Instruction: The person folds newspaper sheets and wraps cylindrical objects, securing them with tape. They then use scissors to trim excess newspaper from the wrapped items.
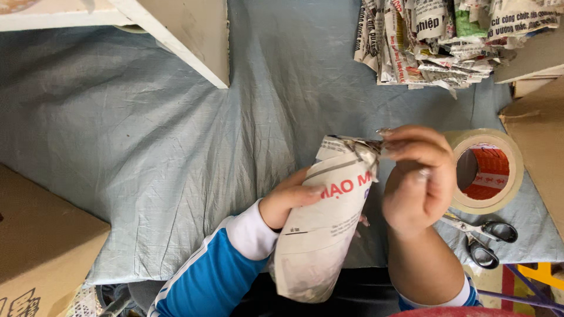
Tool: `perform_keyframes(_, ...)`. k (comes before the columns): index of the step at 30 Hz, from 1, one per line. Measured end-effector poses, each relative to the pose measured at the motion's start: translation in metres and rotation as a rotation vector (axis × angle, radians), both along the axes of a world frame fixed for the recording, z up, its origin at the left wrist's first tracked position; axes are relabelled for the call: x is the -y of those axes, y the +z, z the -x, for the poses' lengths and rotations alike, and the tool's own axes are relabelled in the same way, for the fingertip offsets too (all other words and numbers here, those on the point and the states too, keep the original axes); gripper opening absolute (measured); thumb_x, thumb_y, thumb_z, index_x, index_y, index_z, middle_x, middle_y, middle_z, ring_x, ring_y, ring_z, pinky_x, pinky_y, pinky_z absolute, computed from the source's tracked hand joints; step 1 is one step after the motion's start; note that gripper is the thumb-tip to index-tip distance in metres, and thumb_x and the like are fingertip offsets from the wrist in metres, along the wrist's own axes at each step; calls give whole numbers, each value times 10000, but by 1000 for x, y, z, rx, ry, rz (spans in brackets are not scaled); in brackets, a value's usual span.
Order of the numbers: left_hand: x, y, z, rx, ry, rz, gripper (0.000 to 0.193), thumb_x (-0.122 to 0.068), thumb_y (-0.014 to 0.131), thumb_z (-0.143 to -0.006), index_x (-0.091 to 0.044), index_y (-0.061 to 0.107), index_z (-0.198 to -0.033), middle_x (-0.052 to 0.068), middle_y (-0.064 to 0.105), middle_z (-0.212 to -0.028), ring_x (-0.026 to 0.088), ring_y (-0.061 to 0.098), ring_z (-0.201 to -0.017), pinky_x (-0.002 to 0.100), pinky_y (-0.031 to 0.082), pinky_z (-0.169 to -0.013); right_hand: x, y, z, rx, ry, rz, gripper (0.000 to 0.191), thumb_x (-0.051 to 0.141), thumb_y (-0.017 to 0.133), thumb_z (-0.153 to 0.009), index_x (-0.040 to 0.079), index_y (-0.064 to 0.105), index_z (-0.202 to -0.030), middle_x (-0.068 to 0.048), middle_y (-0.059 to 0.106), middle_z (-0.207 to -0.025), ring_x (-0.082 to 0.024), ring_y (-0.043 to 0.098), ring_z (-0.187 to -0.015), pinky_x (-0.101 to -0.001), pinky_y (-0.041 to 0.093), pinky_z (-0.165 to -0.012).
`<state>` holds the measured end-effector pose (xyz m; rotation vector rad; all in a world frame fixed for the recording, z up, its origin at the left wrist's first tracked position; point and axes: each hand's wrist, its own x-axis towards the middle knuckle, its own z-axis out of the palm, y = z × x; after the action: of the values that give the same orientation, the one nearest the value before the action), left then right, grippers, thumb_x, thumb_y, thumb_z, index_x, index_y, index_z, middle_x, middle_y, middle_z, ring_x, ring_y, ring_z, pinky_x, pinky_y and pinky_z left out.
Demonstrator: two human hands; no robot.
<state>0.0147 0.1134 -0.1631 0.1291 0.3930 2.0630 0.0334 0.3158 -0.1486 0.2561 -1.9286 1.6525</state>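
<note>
Wrapped in newspaper, bundle (320,229) at lower centre of frame, above blue cloth (147,135). Left hand (288,199) gripping its side; right hand (417,176) pinching twisted paper top. Wrapping seemingly at closing stage; tape roll (490,170) and scissors (487,235) near, lower right.

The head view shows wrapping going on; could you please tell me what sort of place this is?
Probably a packing area on the floor. Both hands, left hand and right hand, hold a newspaper-wrapped bundle over a grey tarp, with a tape roll, scissors and stacked newspapers nearby.
</note>
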Motion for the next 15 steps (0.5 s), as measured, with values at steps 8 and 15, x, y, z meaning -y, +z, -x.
perform_keyframes(8,14,-2,-11,334,-111,-260,953,-530,734,-941,116,389,-1550,322,657,-1153,423,679,-1121,531,546,-1002,-4,13,0,171,292,8,587,489,540,-1119,-15,516,-1419,-184,522,-1490,-246,561,-1286,-347,450,-1050)
perform_keyframes(15,7,-1,-7,-10,36,48,869,-451,755,-906,81,425,-1509,257,644,-1226,380,676,-1135,509,553,-1018,-3,24,4,216,340,-191,644,368,692,-996,-61,533,-1449,-217,585,-1427,-292,626,-1302,-373,476,-1138)
